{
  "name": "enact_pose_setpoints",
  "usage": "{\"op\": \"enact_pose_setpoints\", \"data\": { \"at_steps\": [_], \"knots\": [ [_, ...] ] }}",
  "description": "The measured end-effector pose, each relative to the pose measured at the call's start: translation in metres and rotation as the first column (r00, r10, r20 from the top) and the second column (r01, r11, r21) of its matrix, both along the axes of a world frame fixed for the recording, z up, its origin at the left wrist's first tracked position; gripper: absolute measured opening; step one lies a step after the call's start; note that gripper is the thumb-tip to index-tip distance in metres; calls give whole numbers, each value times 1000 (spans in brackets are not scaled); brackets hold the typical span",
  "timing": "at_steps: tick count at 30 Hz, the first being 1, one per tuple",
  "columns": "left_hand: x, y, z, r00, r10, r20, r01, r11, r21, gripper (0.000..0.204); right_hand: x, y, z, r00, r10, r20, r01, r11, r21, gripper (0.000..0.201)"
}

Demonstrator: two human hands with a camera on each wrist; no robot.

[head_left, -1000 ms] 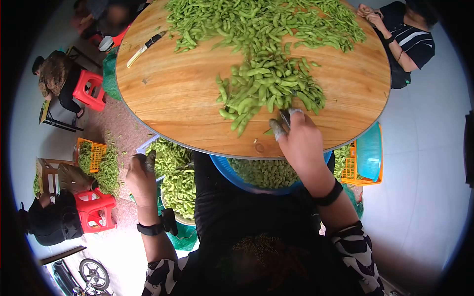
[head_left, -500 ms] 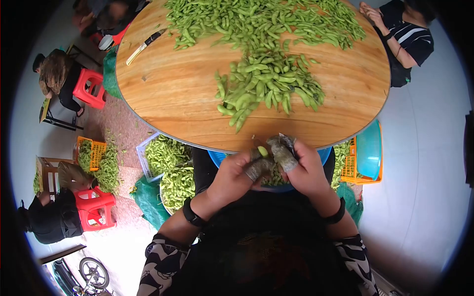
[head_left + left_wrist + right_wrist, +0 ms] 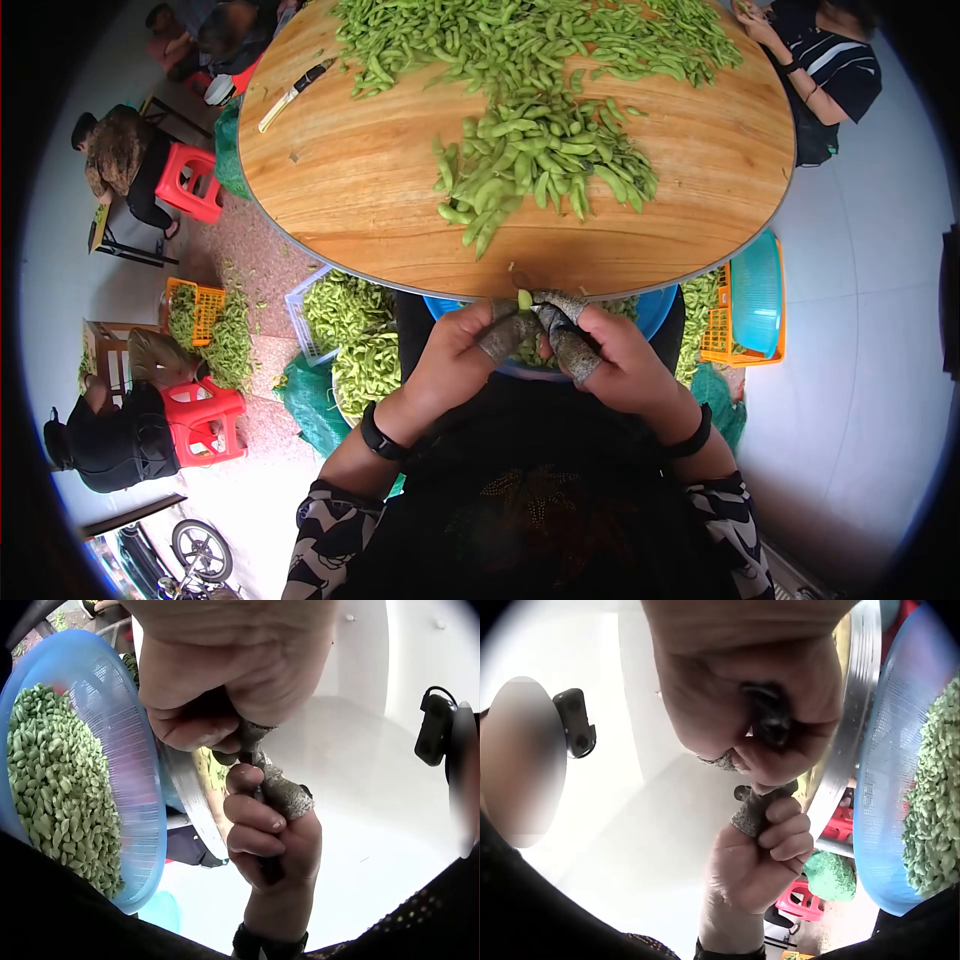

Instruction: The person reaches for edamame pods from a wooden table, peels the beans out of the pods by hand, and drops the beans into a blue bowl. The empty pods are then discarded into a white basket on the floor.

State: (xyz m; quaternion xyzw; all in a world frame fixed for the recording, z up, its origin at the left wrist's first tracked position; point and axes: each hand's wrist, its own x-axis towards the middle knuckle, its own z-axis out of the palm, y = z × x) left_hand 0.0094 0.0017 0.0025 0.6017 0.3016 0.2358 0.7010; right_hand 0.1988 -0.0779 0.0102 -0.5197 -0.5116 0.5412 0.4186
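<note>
Over the table's near edge, my left hand point(image 3: 440, 360) pinches a green soybean pod point(image 3: 525, 299) between taped thumb and forefinger. Close against it, my right hand point(image 3: 635, 365) grips a small knife whose dark handle point(image 3: 769, 712) runs through the palm; its tip meets the pod, mostly hidden by the fingers. Grey, dirty wrapping covers the thumbs and forefingers. Below both hands sits a blue mesh basket point(image 3: 146, 817) holding shelled green beans point(image 3: 64, 780). A small pile of pods point(image 3: 550, 150) lies on the wooden table point(image 3: 350, 200) just beyond the hands.
A bigger heap of pods point(image 3: 520, 35) covers the table's far side, and a folding knife point(image 3: 295, 97) lies at its left. Pod-filled containers, including a white crate point(image 3: 300, 320), stand at left; an orange crate point(image 3: 715, 340) is at right. Other people sit around on red stools point(image 3: 190, 185).
My right hand has come back from the pod pile, and my left hand has swung in from the left. Both now meet at the table edge around one pod.
</note>
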Motion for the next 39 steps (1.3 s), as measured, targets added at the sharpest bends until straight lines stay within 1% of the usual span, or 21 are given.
{"op": "enact_pose_setpoints", "data": {
  "at_steps": [2, 4, 6, 7, 11, 12, 13, 15, 18, 19, 20, 21, 23, 24, 27, 28, 29, 32, 33, 35, 39],
  "knots": [
    [0, -2, -6, 1000, -4, -22, 4, 1000, 5, 9, -1, -1, -4, 995, -11, 98, -1, 992, 127, 29],
    [3, -5, -13, 965, 223, -137, -58, 693, 719, 13, -10, -1, -12, 971, -104, 216, 49, 967, 249, 31],
    [5, -5, -15, 963, 231, -140, -26, 595, 803, 17, -13, -1, -12, 924, -210, 319, 83, 926, 369, 34],
    [6, -6, -15, 959, 246, -139, 2, 487, 874, 20, -11, 1, -6, 975, -115, 192, 68, 970, 233, 34],
    [-4, 4, -24, 982, 168, -89, -11, 518, 856, 15, 1, 4, -5, 951, 13, -310, -111, 948, -298, 30],
    [-10, 5, -17, 998, 35, -44, -16, 928, 373, 13, 5, 5, -4, 950, 13, -312, -111, 948, -298, 30],
    [-13, 6, -13, 997, -42, 71, 59, 965, -255, 12, 8, 5, -2, 838, 9, -545, -226, 916, -333, 28],
    [-11, 9, -17, 953, -34, 300, 171, 880, -443, 13, 8, 6, -2, 671, -16, -741, -346, 877, -332, 26],
    [-5, 11, -16, 995, -95, 5, 94, 978, -187, 14, 6, 4, -2, 760, -90, -644, -241, 881, -408, 27],
    [-2, 9, -18, 997, -24, -68, 41, 966, 256, 14, 3, 2, -2, 856, -83, -510, -165, 891, -423, 26],
    [0, 9, -20, 992, 71, -105, 15, 759, 651, 14, 0, 0, -2, 928, -81, -363, -87, 901, -425, 26],
    [0, 9, -19, 992, 69, -108, 18, 758, 652, 14, -1, -1, -2, 927, -83, -366, -86, 902, -424, 26],
    [0, 10, -18, 927, 252, -277, 212, 257, 943, 19, -3, -3, -2, 948, -70, -312, -32, 950, -311, 23],
    [2, 8, -17, 927, 251, -279, 216, 253, 943, 19, -4, -4, -4, 946, -71, -315, -32, 951, -308, 23],
    [6, 5, -13, 957, 250, -149, 56, 343, 938, 10, -2, -7, -7, 922, -120, -368, 0, 951, -310, 27],
    [-3, 5, -12, 987, 63, -151, 23, 859, 512, 9, -1, -9, -4, 906, -121, -407, -24, 942, -335, 29],
    [-7, 6, -11, 996, -82, -36, 76, 986, -146, 8, 1, -10, -2, 888, -124, -444, -49, 932, -359, 32],
    [-2, 3, 3, 989, -86, -117, 52, 963, -264, 7, 8, -14, 2, 935, -126, -332, -14, 921, -389, 37],
    [-1, 1, 0, 989, -85, -118, 51, 963, -264, 7, 8, -14, -3, 934, -125, -333, -15, 921, -389, 37],
    [1, -4, -7, 966, -86, -245, 158, 943, 294, 6, 4, -15, -16, 926, -257, 277, 184, 947, 264, 40],
    [5, -9, 2, 957, -129, -260, 233, 876, 422, 8, 1, -6, -16, 755, -323, 570, 26, 884, 466, 39]
  ]
}}
